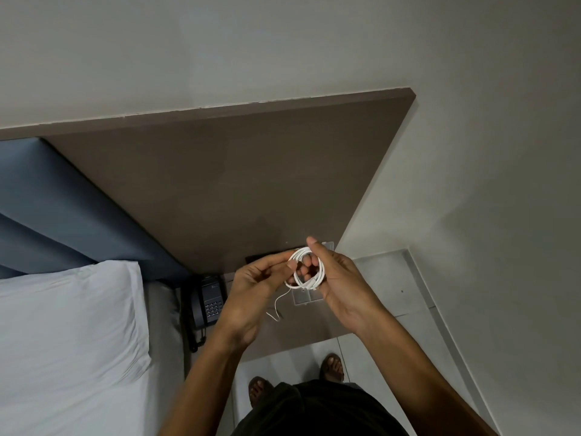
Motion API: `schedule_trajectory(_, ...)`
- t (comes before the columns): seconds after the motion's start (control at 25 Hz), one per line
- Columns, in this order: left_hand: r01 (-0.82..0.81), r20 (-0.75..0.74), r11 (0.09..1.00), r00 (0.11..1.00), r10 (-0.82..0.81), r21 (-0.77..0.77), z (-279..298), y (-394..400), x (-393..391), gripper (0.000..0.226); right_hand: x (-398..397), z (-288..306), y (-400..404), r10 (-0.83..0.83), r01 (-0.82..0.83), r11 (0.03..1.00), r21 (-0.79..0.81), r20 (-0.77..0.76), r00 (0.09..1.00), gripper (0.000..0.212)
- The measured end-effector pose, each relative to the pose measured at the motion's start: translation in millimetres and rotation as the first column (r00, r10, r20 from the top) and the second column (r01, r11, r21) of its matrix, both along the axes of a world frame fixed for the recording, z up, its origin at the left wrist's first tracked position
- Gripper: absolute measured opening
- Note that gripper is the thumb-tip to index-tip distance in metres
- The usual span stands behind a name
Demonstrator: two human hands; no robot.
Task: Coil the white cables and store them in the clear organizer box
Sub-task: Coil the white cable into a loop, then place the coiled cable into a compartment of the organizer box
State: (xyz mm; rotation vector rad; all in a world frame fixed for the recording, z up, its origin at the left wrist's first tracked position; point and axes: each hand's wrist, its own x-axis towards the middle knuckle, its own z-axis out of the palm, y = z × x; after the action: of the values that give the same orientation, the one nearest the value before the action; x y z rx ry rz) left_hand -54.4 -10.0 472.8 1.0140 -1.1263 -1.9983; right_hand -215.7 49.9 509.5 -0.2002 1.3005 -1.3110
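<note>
Head view: right hand (341, 280) grip holds white cable coil (308, 269), left hand (257, 286) pinching it.

Brown headboard panel (220, 184) on grey wall (283, 42), beside white pillow (69, 325).

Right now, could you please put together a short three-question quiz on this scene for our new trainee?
1. True or false: the white cable is already wound into loops.
2. Which hand has the coil looped around its fingers? A) left hand B) right hand
3. Fill in: the dark object beside the white pillow is a ____.

Key
1. True; a loose tail hangs below the left hand.
2. B; the left hand pinches the coil's side.
3. Telephone.
</note>
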Motion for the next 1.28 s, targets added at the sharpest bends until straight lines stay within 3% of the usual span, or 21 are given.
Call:
schedule_trajectory(0.12,0.132,-0.002,0.984,0.991,-0.132,0.118,-17.7,0.7,11.1,0.039,6.9,-17.8,9.1,-0.021,0.024,0.998,0.05,-0.05,0.999,0.039)
schedule_trajectory(0.2,0.13,0.037,0.978,0.99,-0.138,0.165,-34.2,0.6,4.0,0.043,0.3,-36.8,16.3,-0.055,0.058,0.994,0.094,-0.032,0.998,0.045)
schedule_trajectory(0.32,0.008,0.105,0.992,0.994,-0.021,0.126,-44.5,4.7,-3.4,0.041,-4.6,-44.4,23.1,-0.025,0.033,0.994,0.1,-0.088,0.996,0.045)
schedule_trajectory(0.44,-0.09,0.166,0.994,0.983,0.079,0.062,-57.5,4.6,-10.8,0.032,-9.8,-54.4,30.3,0.055,-0.018,0.993,0.116,-0.322,0.945,0.039)
schedule_trajectory(0.6,-0.149,0.226,0.988,0.962,0.153,-0.034,-76.1,2.2,-33.5,0.023,-37.0,-72.5,35.5,0.081,-0.09,0.996,0.001,-0.442,0.893,0.023)
schedule_trajectory(0.72,-0.123,0.34,0.991,0.931,0.134,-0.054,-98.7,-4.4,-79.5,0.019,-90.3,-111.0,24.6,0.135,-0.108,0.991,0.082,-0.589,0.797,0.009)
schedule_trajectory(0.8,-0.126,0.407,0.99,0.903,0.139,-0.06,-122.0,-9.9,-108.4,0.021,-119.2,-146.0,19.6,0.174,-0.109,0.984,0.141,-0.627,0.759,0.011)
schedule_trajectory(0.96,-0.088,0.522,0.995,0.848,0.097,-0.043,-210.8,-30.2,-167.7,0.024,-172.4,-249.0,0.7,0.196,-0.091,0.976,0.199,-0.608,0.769,0.022)
schedule_trajectory(1.28,0.0,0.65,0.994,0.757,0.069,-0.105,-470.8,-85.3,-238.8,0.016,-219.1,-498.5,-48.8,0.167,0.038,0.96,0.279,-0.673,0.721,0.017)
